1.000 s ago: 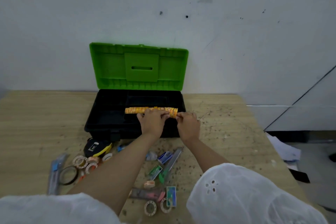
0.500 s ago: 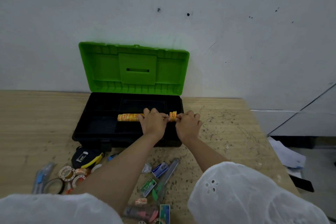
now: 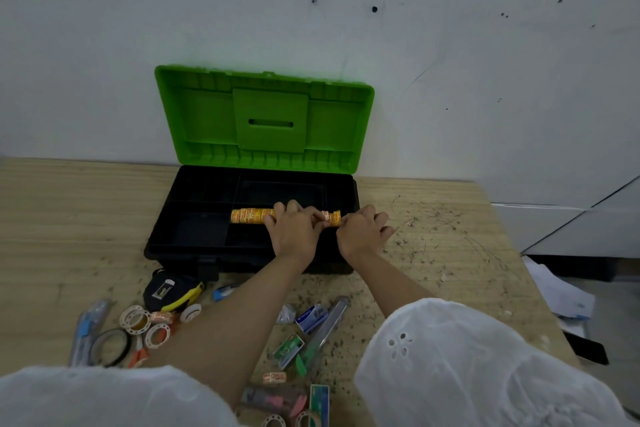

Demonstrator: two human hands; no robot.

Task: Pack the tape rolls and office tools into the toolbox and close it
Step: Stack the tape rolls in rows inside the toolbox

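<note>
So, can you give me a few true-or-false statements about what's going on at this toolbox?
1. The toolbox lid stands open. True.
2. The left hand and the right hand both hold the orange stack of tape rolls. True.
3. The tape measure is inside the toolbox. False: it lies on the table in front of it.
4. The lid is red. False: it is green.

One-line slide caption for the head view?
Left hand and right hand hold a row of orange tape rolls over the open toolbox; a tape measure and loose rolls lie on the table.
</note>
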